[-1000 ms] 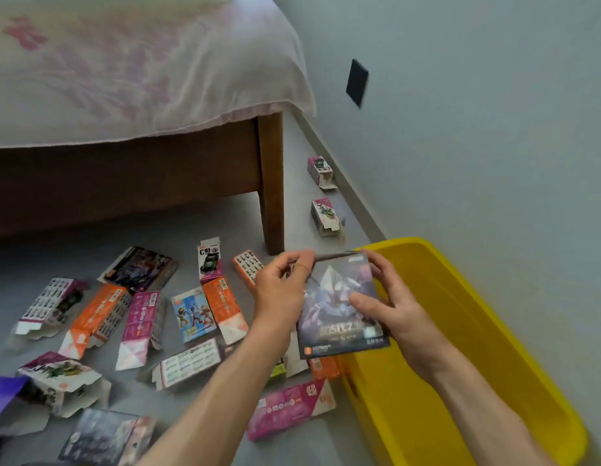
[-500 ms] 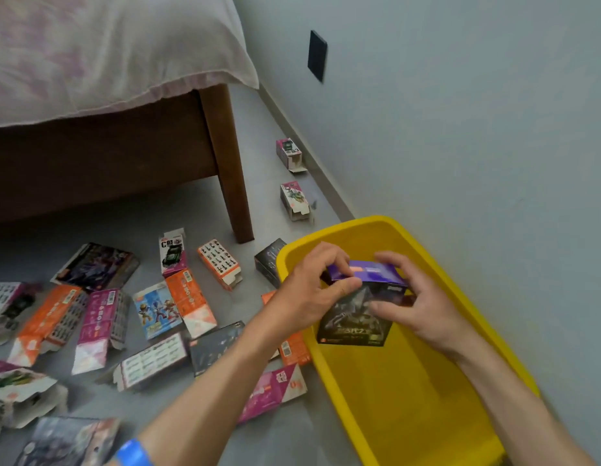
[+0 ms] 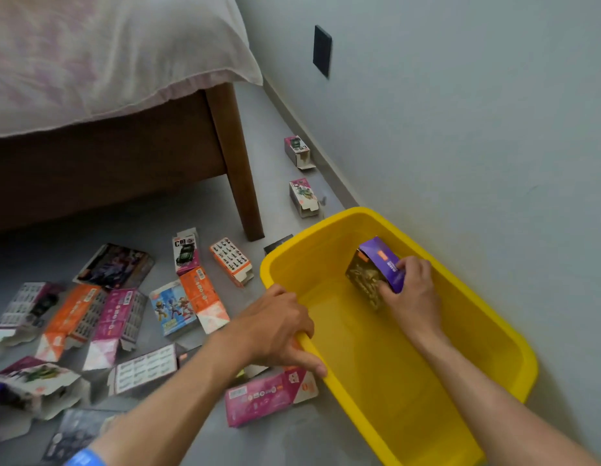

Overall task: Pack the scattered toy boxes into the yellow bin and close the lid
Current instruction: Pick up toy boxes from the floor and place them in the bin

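Note:
A yellow bin [image 3: 467,284] stands on the grey floor by the wall, with no lid in view. My right hand [image 3: 411,294] grips a purple and dark toy box [image 3: 376,267] low inside the bin, near its far end. My left hand [image 3: 279,326] rests on the bin's left rim, fingers draped over the edge. Several toy boxes lie scattered on the floor left of the bin: a pink one [image 3: 269,396] nearest the rim, an orange one [image 3: 203,299], a blue one [image 3: 173,307] and others.
A wooden bed [image 3: 107,163] with a pale cover fills the upper left; its leg [image 3: 238,169] stands just beyond the bin. Two small boxes [image 3: 297,151] [image 3: 303,196] lie along the baseboard. The wall runs close along the bin's right side.
Both hands held the purple box over the bin. Now my right hand alone has lowered it inside, and my left hand has let go and moved to the bin's left rim.

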`<state>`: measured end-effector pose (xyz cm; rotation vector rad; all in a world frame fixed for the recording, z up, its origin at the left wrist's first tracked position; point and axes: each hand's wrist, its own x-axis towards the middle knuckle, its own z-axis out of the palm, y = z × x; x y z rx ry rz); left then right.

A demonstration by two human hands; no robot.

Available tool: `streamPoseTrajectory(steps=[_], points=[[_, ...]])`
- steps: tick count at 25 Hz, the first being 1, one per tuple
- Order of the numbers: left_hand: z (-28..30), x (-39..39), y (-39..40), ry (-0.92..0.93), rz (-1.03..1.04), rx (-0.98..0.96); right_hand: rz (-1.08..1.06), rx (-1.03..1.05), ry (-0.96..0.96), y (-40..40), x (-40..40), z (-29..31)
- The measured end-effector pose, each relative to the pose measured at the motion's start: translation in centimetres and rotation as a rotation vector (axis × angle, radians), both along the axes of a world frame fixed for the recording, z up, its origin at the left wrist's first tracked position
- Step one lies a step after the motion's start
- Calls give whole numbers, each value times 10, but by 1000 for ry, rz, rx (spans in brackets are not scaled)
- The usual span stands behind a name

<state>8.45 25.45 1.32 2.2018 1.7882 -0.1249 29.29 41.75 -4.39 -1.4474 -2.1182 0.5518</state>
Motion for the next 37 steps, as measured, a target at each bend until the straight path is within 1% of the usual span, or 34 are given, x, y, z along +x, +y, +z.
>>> streamPoseTrajectory(steps=[1, 2, 5, 6, 7, 9, 11, 12, 14, 15, 16, 18, 20, 22, 23, 25, 27, 28, 30, 31, 32, 33, 35, 37], points=[[-2, 5, -5, 5, 16, 30, 0, -37, -7, 0, -11, -3], [-3, 9, -11, 8, 41, 49, 14, -74, -75, 0, -21, -4], [-5, 13, -26, -31, 87, 106, 115, -132, -487, -7, -40, -4], [-6, 14, -29, -64, 77, 135, 90, -129, -533, -11, -42, 0], [-6, 16, -32, -111, 89, 192, 51, -101, -516, -16, -41, 8], [-5, 11, -49, -246, 234, 357, 81, 54, -380, -38, -51, 26], [1, -11, -69, -280, 421, 510, 219, 214, -260, -71, -79, 44], [4, -29, -82, -244, 478, 517, 312, 276, -218, -92, -100, 52], [12, -77, -118, -57, 551, 351, 520, 348, -154, -142, -151, 66], [17, -102, -141, 47, 623, 252, 615, 364, -140, -168, -178, 72], [20, -128, -169, 114, 743, 165, 710, 358, -122, -196, -205, 75], [20, -168, -228, 161, 1050, 70, 884, 307, -128, -242, -245, 75], [7, -196, -290, 209, 1336, 2, 1053, 230, -221, -279, -272, 61], [-17, -214, -338, 179, 1514, -135, 1193, 158, -322, -303, -284, 41], [-30, -220, -355, 122, 1545, -192, 1241, 131, -349, -308, -285, 32], [-57, -227, -378, 52, 1501, -248, 1277, 79, -393, -309, -279, 20], [-73, -233, -389, 118, 1408, -221, 1249, 59, -406, -300, -269, 12], [-74, -237, -391, 169, 1398, -166, 1231, 58, -400, -295, -266, 9], [-62, -252, -387, 273, 1408, 15, 1211, 35, -361, -288, -264, 8], [-50, -259, -382, 282, 1400, 116, 1216, 2, -325, -286, -265, 9], [-33, -264, -374, 241, 1375, 215, 1219, -32, -280, -286, -267, 12], [-13, -267, -362, 159, 1336, 299, 1202, -76, -208, -285, -270, 18], [28, -264, -330, -106, 1224, 411, 1079, -201, 17, -277, -279, 34], [60, -248, -293, -415, 1062, 460, 925, -372, 239, -259, -286, 59]])
